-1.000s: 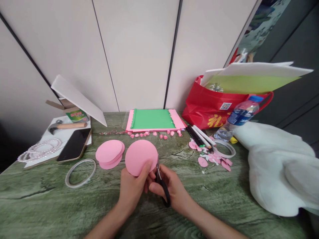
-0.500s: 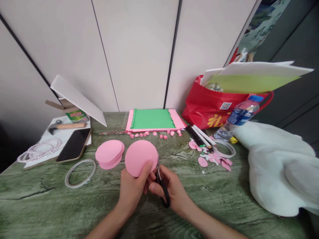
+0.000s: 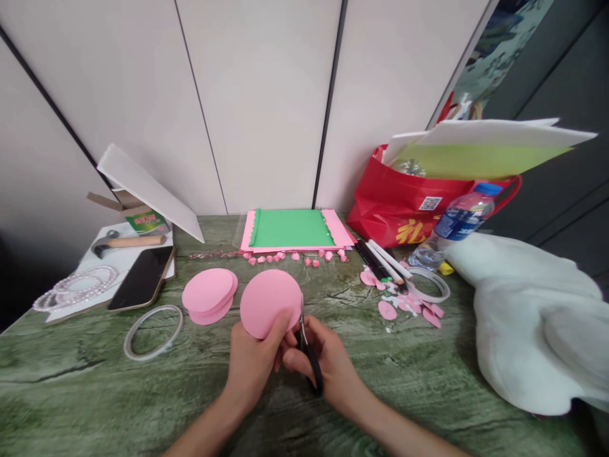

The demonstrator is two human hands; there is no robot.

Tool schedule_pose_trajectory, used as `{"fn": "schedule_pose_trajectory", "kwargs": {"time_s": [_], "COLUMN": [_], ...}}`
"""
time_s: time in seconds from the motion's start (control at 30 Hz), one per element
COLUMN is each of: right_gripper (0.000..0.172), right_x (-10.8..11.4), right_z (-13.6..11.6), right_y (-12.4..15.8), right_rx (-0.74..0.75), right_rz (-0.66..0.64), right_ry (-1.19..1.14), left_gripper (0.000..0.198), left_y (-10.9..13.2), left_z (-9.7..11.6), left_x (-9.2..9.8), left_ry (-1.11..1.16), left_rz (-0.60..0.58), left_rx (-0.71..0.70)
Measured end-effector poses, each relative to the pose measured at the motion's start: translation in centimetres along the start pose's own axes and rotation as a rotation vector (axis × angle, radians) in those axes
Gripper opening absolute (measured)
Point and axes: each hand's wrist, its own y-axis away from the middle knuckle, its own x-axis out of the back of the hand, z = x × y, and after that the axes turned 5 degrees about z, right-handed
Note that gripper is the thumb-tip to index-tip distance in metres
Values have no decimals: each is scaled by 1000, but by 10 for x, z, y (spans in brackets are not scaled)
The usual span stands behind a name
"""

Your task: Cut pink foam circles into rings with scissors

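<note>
A round pink paper circle (image 3: 267,301) is pinched in my left hand (image 3: 254,355), thumb on its face and the other fingers behind it. My right hand (image 3: 328,358) grips a pair of scissors (image 3: 310,355) by the black handles. The blades point away from me along the circle's right edge; I cannot tell how far apart they are. Left of my hands, a stack of pink paper circles (image 3: 208,291) lies on the table.
Beyond my hands lie green and pink paper sheets (image 3: 292,227) and a row of small pink pieces. Tape rolls (image 3: 153,333), a phone (image 3: 141,277) and a hammer (image 3: 133,241) are left. Pens (image 3: 385,260), paper scraps, a bottle (image 3: 464,219), a red bag and a white plush are right.
The paper circle has shifted very slightly to the right and toward me against the scissors. The scissors handles have moved a little; everything else stays in place.
</note>
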Motion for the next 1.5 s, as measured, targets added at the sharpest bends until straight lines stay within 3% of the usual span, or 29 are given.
{"fn": "schedule_pose_trajectory", "kwargs": {"time_s": [0.17,0.5,0.97,1.5], "right_gripper": [43,38,33,40], "right_x": [2,3,4,2], "right_z": [-3,1,0,-4], "right_y": [-2,-1,-1,0], "right_rx": [29,49,34,-4], "right_rz": [-53,-41,-49,13], "right_ry": [-37,-52,-35,94], "left_gripper": [39,40,40,42], "left_y": [0,-3,-5,-5], "left_z": [-1,-14,-14,-11], "left_x": [0,-1,0,0], "left_ry": [-16,46,99,161], "left_rz": [-38,-103,-105,-106], "left_rx": [-10,-14,29,84]}}
